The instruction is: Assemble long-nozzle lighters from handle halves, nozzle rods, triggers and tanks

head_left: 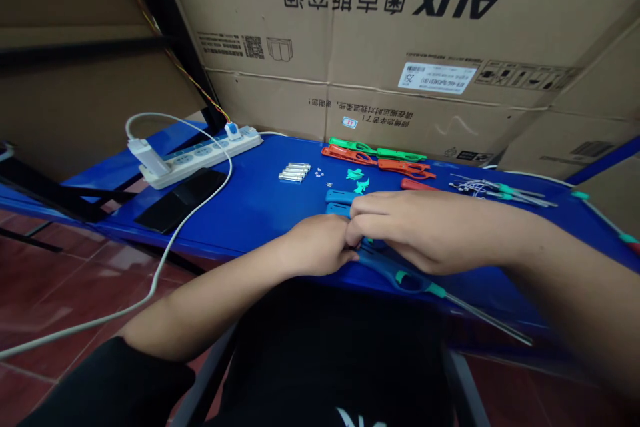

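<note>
The left hand [317, 247] and right hand [430, 230] met over a blue-handled tool [407, 280], their fingers [373, 210] curled nearly shut, any hold hidden. Orange and green plastic parts [350, 155] lay sorted by colour nearby.

Just ahead of the right hand [435, 230], blue pieces [338, 203] and a red handle [417, 184] stand in the way; a blue-handled tool [400, 275] lies beneath it. Left of the left hand [315, 247], a hand can pass over the blue table [260, 203] to the white cable [229, 177].
</note>
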The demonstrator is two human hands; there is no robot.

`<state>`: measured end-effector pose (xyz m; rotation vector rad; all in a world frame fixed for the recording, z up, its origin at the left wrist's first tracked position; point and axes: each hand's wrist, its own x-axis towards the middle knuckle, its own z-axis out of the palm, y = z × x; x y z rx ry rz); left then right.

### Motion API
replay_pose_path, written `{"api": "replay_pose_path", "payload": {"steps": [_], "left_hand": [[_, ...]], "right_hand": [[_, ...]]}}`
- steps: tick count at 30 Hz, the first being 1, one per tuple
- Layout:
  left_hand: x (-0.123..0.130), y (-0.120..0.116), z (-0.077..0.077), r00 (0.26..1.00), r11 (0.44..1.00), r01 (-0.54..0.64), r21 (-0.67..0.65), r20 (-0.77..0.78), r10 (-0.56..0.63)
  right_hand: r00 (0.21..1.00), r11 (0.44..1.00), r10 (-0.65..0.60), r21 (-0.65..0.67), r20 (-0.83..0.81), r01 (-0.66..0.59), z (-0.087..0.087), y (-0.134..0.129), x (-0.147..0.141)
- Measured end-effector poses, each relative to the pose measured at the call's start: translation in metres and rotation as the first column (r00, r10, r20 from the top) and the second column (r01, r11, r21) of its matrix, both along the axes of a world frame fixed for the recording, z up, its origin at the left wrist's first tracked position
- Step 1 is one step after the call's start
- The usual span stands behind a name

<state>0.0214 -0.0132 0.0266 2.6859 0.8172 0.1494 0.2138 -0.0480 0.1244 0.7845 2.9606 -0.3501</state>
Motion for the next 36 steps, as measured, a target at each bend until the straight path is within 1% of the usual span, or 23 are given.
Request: {"api": "replay_pose_path", "payload": {"steps": [2, 3, 4, 5, 6, 7, 8, 9, 10, 11, 12, 13, 15, 20, 23, 25, 27, 29, 31, 36], "left_hand": [[0.001, 0.001, 0.0, 1.0, 1.0, -0.01, -0.025, 0.004, 0.01], [0.001, 0.002, 0.0, 1.0, 0.999, -0.003, -0.033, 0.011, 0.004], [0.001, 0.002, 0.0, 1.0, 0.999, 0.009, -0.035, 0.016, -0.009], [0.001, 0.002, 0.0, 1.0, 0.999, 0.024, -0.032, 0.015, -0.023], [0.001, 0.002, -0.001, 0.999, 0.999, 0.033, -0.02, 0.004, -0.033], [0.001, 0.001, -0.001, 0.999, 0.999, 0.034, 0.0, -0.013, -0.034], [0.002, 0.001, -0.002, 0.999, 0.999, 0.034, 0.022, -0.031, -0.033], [0.002, 0.001, -0.003, 0.998, 0.998, 0.039, 0.042, -0.048, -0.037], [0.003, 0.001, -0.003, 0.997, 0.997, 0.049, 0.058, -0.062, -0.046], [0.004, 0.001, -0.002, 0.996, 0.996, 0.058, 0.068, -0.074, -0.053], [0.005, 0.001, -0.002, 0.995, 0.995, 0.066, 0.074, -0.086, -0.059], [0.006, 0.001, -0.001, 0.993, 0.995, 0.073, 0.075, -0.099, -0.065], [0.007, 0.0, 0.003, 0.99, 0.994, 0.075, 0.075, -0.124, -0.066], [0.011, -0.004, 0.008, 0.989, 0.994, 0.066, 0.085, -0.139, -0.053], [0.012, -0.007, 0.007, 0.986, 0.986, 0.081, 0.143, -0.154, -0.058], [0.011, -0.008, 0.006, 0.98, 0.965, 0.116, 0.233, -0.187, -0.073], [0.011, -0.008, 0.003, 0.969, 0.923, 0.174, 0.343, -0.229, -0.098], [0.01, -0.006, 0.001, 0.956, 0.878, 0.224, 0.424, -0.269, -0.114], [0.011, -0.004, -0.001, 0.942, 0.854, 0.266, 0.447, -0.308, -0.132], [0.015, -0.003, 0.003, 0.905, 0.825, 0.367, 0.429, -0.371, -0.209]], "right_hand": [[0.995, 0.997, -0.076, 0.013, -0.068, 0.077, 0.002, -0.011, 0.01], [0.977, 0.987, -0.153, 0.03, -0.147, 0.159, -0.001, -0.02, 0.014], [0.932, 0.962, -0.249, 0.044, -0.263, 0.269, -0.008, -0.03, 0.017], [0.819, 0.892, -0.388, 0.051, -0.422, 0.449, -0.019, -0.042, 0.018], [0.635, 0.783, -0.5, 0.006, -0.589, 0.622, -0.033, -0.054, 0.017], [0.42, 0.678, -0.561, -0.105, -0.713, 0.728, -0.05, -0.065, 0.015], [0.215, 0.592, -0.591, -0.237, -0.777, 0.77, -0.069, -0.075, 0.01], [0.059, 0.539, -0.602, -0.351, -0.796, 0.766, -0.088, -0.082, 0.005], [-0.053, 0.506, -0.61, -0.44, -0.791, 0.742, -0.106, -0.087, 0.0], [-0.13, 0.493, -0.592, -0.486, -0.795, 0.722, -0.122, -0.09, -0.004], [-0.178, 0.481, -0.592, -0.522, -0.786, 0.704, -0.134, -0.089, -0.006], [-0.186, 0.485, -0.593, -0.531, -0.784, 0.695, -0.143, -0.087, -0.007], [-0.159, 0.505, -0.605, -0.53, -0.78, 0.681, -0.15, -0.079, -0.003], [-0.102, 0.563, -0.655, -0.573, -0.749, 0.595, -0.144, -0.06, 0.021], [-0.055, 0.59, -0.684, -0.596, -0.727, 0.545, -0.144, -0.058, 0.028], [-0.027, 0.604, -0.695, -0.604, -0.718, 0.52, -0.145, -0.058, 0.029], [-0.008, 0.62, -0.693, -0.602, -0.721, 0.503, -0.147, -0.058, 0.029], [-0.005, 0.637, -0.68, -0.594, -0.733, 0.492, -0.149, -0.058, 0.028], [0.0, 0.646, -0.674, -0.589, -0.739, 0.484, -0.149, -0.057, 0.029], [0.041, 0.65, -0.68, -0.576, -0.732, 0.495, -0.147, -0.058, 0.03]]}}
